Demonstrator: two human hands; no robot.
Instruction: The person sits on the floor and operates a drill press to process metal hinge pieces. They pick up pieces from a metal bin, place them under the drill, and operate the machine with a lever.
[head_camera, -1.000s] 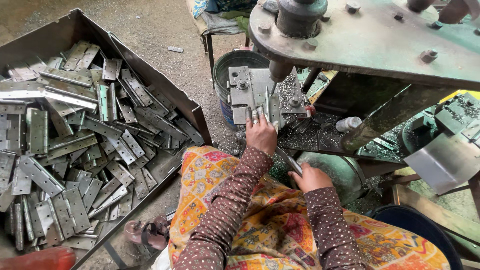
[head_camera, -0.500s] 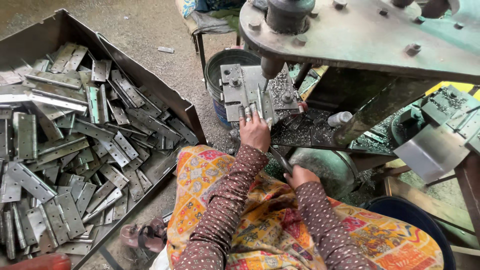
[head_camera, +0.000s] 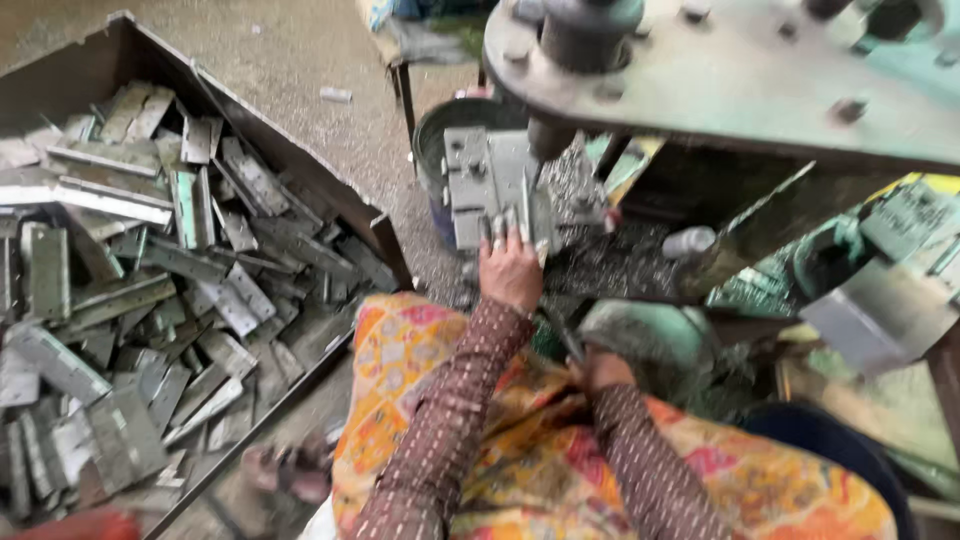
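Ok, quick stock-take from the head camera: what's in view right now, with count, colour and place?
metal plates: many, too heaped to count, grey, piled in the bin at left
bin: one, dark metal, open-topped, left side on the ground
press frame: one, grey-green, bolted, across the top right
die block: one, grey, under the press ram at centre
bucket: one, dark, behind the die block
metal shavings: scattered, grey, on the press bed right of the die block
patterned cloth: one, orange and yellow, over the lap
left hand: fingers up against the die block
right hand: low by the lap, gripping a thin dark rod
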